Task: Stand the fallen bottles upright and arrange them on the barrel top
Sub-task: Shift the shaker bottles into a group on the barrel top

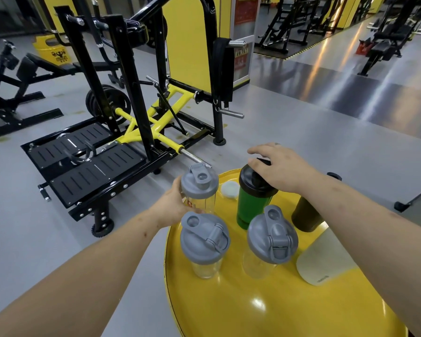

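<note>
On the yellow barrel top several shaker bottles stand upright. My left hand grips a clear bottle with a grey lid at the far left rim. My right hand rests, fingers spread, on the black lid of a green bottle. Two more clear grey-lidded bottles stand nearer me, one on the left and one to its right. A dark olive bottle stands under my right forearm. A white bottle lies tilted at the right, partly hidden by my arm.
A small white round lid lies on the barrel behind the green bottle. A black and yellow weight machine stands on the grey floor just left of the barrel. More gym machines line the background.
</note>
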